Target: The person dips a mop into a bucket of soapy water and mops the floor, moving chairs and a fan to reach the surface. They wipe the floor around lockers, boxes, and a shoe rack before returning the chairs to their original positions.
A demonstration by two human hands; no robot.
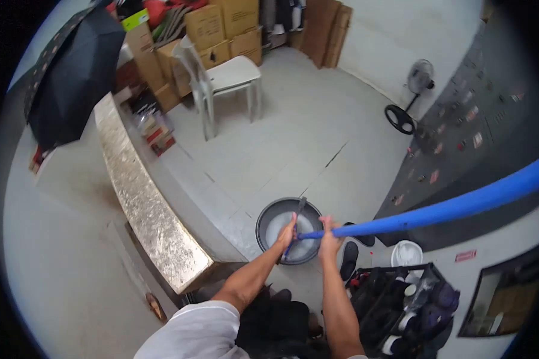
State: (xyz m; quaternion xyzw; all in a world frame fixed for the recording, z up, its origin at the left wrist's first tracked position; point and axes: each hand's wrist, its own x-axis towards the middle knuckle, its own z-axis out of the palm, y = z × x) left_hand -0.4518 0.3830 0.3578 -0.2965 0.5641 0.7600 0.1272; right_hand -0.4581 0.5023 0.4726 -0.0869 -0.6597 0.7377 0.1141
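The left hand (288, 232) appears curled around the end of the blue pole (437, 213) over the grey basin (263, 227), lower centre; the right hand (329, 239) wraps the pole. Working that end seems underway; next calls for 2 steady grips.

No word, number or brand can be read surely. Cardboard carton (203, 27), in stack behind white chair (233, 73): faint printed marks, too small. Red sticker (466, 255), on pale surface (442, 251) at right: light lines on it, similar to lettering, but blurred. Dark grey panel (502, 134), at upper right: several small labels (477, 140), pale and reddish; writing on them not legible.
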